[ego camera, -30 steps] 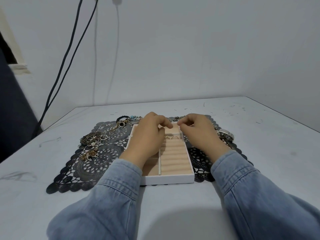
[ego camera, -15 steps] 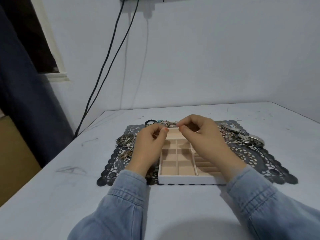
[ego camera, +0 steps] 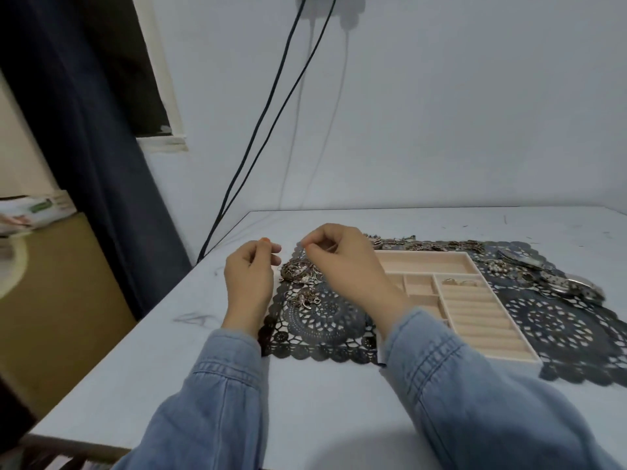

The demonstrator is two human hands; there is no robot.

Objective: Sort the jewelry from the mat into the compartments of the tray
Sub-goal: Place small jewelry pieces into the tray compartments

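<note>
Head view: left hand [ego camera: 249, 279], right hand [ego camera: 342, 266] moved from tray [ego camera: 475, 320] to jewelry [ego camera: 298, 271].

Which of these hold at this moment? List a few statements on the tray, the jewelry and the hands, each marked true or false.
1. The tray sits on the black lace mat. True.
2. A few rings lie at the far end of the tray's ridged section. True.
3. The watches lie in the tray's long far compartment. False: they lie on the mat, to the right of the tray.
4. Both hands are over the ridged section. False: the left hand and the right hand are at the mat's left side, near a jewelry pile.
</note>
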